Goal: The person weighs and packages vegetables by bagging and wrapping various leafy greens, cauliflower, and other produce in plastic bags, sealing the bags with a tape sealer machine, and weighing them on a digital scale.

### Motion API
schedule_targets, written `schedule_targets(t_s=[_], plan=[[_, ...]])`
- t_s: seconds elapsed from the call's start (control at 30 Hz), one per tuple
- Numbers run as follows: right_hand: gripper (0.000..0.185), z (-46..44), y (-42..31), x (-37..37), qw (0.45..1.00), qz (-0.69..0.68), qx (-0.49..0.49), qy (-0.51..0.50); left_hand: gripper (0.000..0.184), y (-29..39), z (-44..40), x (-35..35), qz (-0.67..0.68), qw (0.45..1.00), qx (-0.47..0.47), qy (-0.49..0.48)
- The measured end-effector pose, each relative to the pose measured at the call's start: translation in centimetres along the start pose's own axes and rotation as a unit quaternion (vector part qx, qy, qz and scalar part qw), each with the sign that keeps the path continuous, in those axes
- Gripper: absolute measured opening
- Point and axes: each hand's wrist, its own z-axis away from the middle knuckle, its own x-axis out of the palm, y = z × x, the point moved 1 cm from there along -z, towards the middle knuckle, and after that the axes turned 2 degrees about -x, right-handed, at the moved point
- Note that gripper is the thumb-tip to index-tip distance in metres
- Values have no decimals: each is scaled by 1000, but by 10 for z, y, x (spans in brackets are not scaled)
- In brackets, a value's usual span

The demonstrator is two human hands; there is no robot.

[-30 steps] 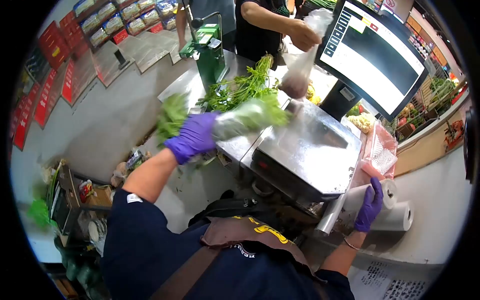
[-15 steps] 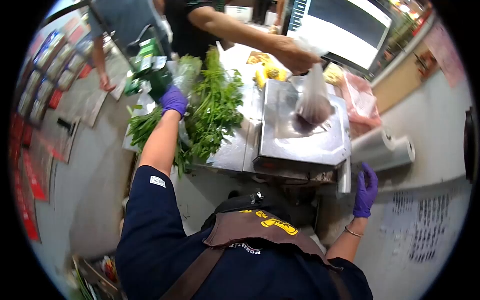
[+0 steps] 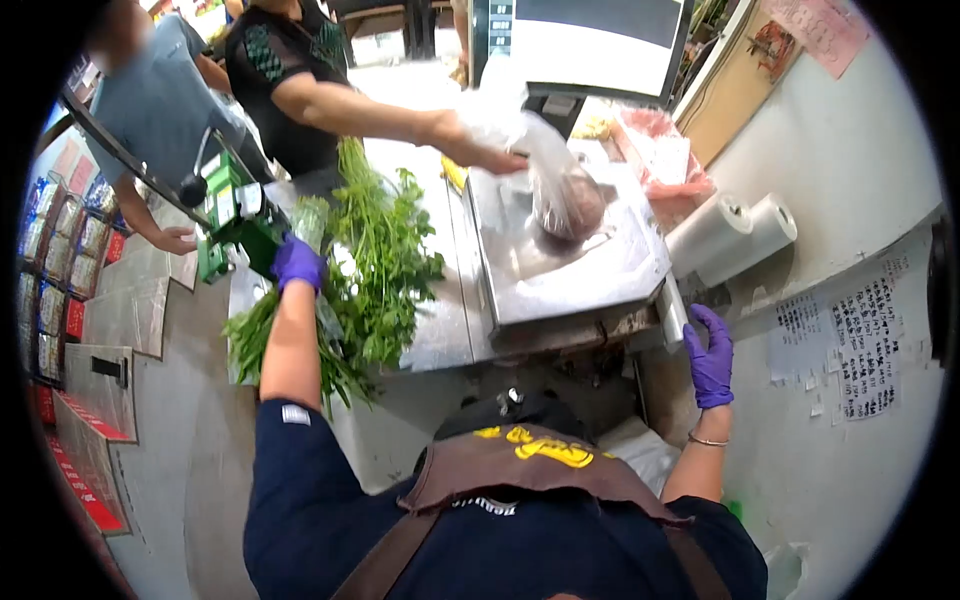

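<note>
My left hand [image 3: 298,264], in a purple glove, is closed around a plastic-wrapped bundle of greens [image 3: 312,222] beside the green bag-sealing device [image 3: 243,222]. Loose leafy celery [image 3: 380,270] lies to its right, and long green stems spread below the wrist. My right hand [image 3: 710,358], also in a purple glove, is held with its fingers apart near the edge of the metal scale [image 3: 570,290] and holds nothing. Over the scale plate, another person's hand [image 3: 480,145] has hold of a clear plastic bag with a dark round item [image 3: 568,212] in it.
A monitor [image 3: 590,45] stands behind the scale. Rolls of plastic bags [image 3: 712,232] lie to the right, below a pink basket [image 3: 662,160]. Two people stand across the counter. Handwritten sheets [image 3: 850,350] hang on the right wall, and packaged goods [image 3: 48,320] are at the left.
My left hand has carried the wrapped greens from near the scale to the counter's left side. The other person's bag has come down over the scale. The view has turned.
</note>
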Motion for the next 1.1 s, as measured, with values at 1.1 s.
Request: schedule_targets(t_s=[1.1], plan=[[48,-380,-148,86,771,81,-429,464,31,-19,290,20,482,862,-17,156]])
